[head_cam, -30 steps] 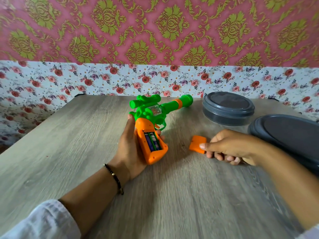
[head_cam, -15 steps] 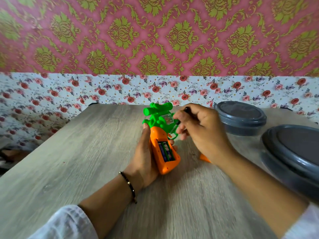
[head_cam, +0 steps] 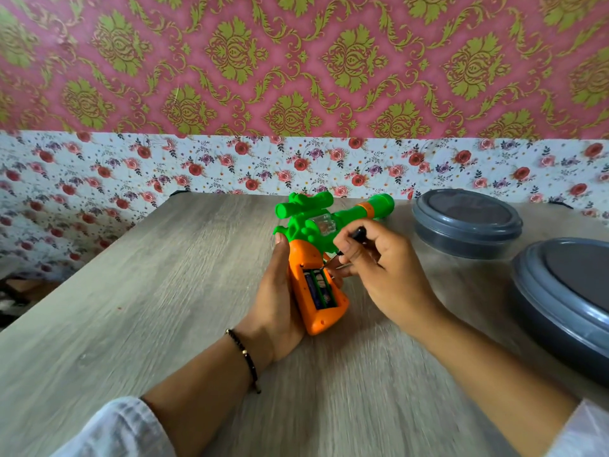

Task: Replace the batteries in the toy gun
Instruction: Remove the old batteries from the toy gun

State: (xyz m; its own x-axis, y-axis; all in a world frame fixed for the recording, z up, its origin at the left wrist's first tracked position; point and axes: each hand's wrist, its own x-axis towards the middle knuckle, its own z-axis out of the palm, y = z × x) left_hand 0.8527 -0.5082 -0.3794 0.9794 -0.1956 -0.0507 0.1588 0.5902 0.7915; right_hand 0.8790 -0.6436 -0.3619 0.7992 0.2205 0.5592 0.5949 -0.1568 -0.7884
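A green toy gun (head_cam: 316, 222) with an orange grip stands on the wooden table (head_cam: 131, 308), barrel pointing right and away. My left hand (head_cam: 276, 305) grips the orange handle from the left. The battery compartment (head_cam: 318, 288) in the handle is uncovered, and batteries lie inside it. My right hand (head_cam: 379, 272) holds a small black-handled screwdriver (head_cam: 354, 237). Its thin metal tip touches the top end of the compartment. The orange battery cover is hidden behind my right hand.
Two grey round lidded containers stand on the right: a smaller one (head_cam: 466, 222) at the back, a larger one (head_cam: 566, 301) nearer the right edge. Floral wallpaper runs behind the table's far edge.
My right hand let go of the orange cover on the table and came over to the gun holding a screwdriver, whose tip now reaches the open compartment. The left hand kept its grip on the gun.
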